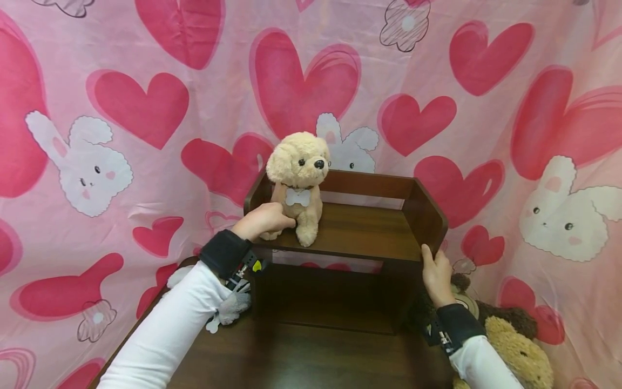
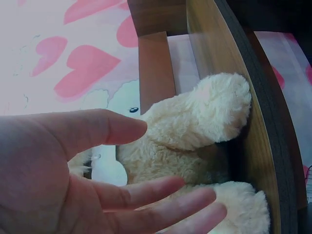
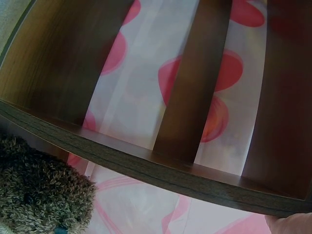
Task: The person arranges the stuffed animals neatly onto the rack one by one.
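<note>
We are finding the bare right hand [image 1: 439, 275] gripping the front right corner of a dark-brown wooden shelf [image 1: 369, 232]. Farther in, the bare left hand [image 1: 266, 220] is lying against a cream plush toy dog [image 1: 296, 175], thumb and fingers standing wide; the dog is sitting upright at the shelf's left end. We are judging this as positioning; the next move is probably calling for settling the dog squarely.

The head view looks forward and down at the shelf [image 1: 366, 227] from farther back, while the wrist views face it close up, the left sharing the dog [image 1: 297, 183], the right the end panel [image 1: 427, 219].
</note>
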A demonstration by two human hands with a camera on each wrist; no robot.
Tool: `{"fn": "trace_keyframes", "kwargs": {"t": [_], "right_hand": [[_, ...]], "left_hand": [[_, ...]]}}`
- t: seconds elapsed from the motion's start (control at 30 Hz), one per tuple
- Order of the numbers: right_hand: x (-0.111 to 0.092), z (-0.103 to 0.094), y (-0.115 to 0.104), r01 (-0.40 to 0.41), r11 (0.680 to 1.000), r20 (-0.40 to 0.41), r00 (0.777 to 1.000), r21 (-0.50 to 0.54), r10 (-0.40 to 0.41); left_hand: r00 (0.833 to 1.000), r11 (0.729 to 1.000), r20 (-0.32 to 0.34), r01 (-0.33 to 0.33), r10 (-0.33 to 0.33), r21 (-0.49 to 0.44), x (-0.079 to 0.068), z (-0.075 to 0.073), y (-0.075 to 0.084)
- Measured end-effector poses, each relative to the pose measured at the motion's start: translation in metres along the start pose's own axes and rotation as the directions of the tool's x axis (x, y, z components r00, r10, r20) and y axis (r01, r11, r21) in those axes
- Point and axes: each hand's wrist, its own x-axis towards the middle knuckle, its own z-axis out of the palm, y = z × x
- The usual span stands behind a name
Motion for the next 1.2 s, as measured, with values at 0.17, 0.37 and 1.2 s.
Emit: {"fn": "trace_keyframes", "kwargs": {"t": [0.17,0.37,1.2], "right_hand": [[0.000,0.001,0.000,-0.002,1.000,-0.002,1.000,-0.001,0.002],[0.001,0.001,0.001,0.000,1.000,0.003,1.000,0.004,0.000],[0.002,0.000,0.003,-0.007,1.000,0.009,1.000,0.007,0.007]], "left_hand": [[0.991,1.000,0.132,-0.018,0.016,0.012,0.004,0.003,0.001],[0.968,0.998,0.247,-0.052,0.044,0.025,0.003,0.009,0.002],[0.899,0.927,0.361,-0.328,0.247,0.182,-0.011,0.042,-0.001]]}}
